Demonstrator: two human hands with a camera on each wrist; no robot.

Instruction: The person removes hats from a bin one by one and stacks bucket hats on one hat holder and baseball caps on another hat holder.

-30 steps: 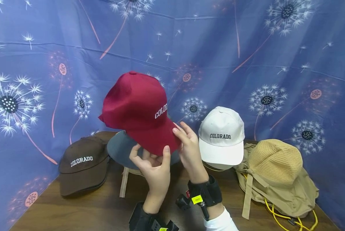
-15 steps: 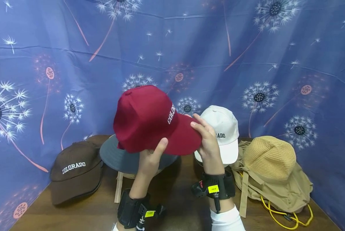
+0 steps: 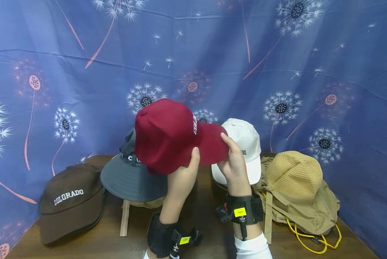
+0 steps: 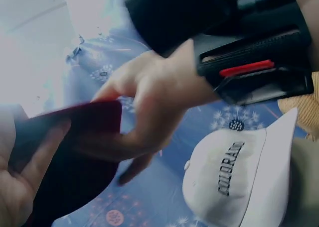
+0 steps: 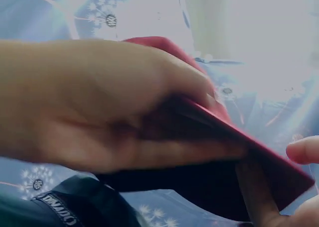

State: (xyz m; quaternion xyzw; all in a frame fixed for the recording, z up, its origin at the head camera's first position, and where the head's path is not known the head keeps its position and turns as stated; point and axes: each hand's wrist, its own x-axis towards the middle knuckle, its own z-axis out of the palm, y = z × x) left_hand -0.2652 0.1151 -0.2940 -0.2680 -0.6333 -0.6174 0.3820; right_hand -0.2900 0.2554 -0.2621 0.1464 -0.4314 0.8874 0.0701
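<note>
A dark red baseball cap (image 3: 170, 136) with white lettering is held up in front of me, its brim pointing right. My left hand (image 3: 181, 180) grips it from below where brim meets crown, thumb on the brim's upper side and fingers underneath. At the brim's front edge, my right hand (image 3: 236, 167) pinches it between thumb and fingers. The left wrist view catches the underside of the brim (image 4: 75, 162) between both hands. In the right wrist view the left hand (image 5: 114, 102) covers much of the cap. The cap's inside is mostly hidden.
A brown COLORADO cap (image 3: 71, 201) lies left on the wooden table (image 3: 206, 223). A dark grey wide-brimmed hat (image 3: 135, 180) sits behind the red cap. Further right are a white COLORADO cap (image 3: 243, 138) and a straw hat (image 3: 295, 176) on a khaki hat with yellow cord (image 3: 305, 237).
The red cap has come down and right, and its brim has swung further right. My left hand has shifted its grip from the brim's lower edge towards the crown.
</note>
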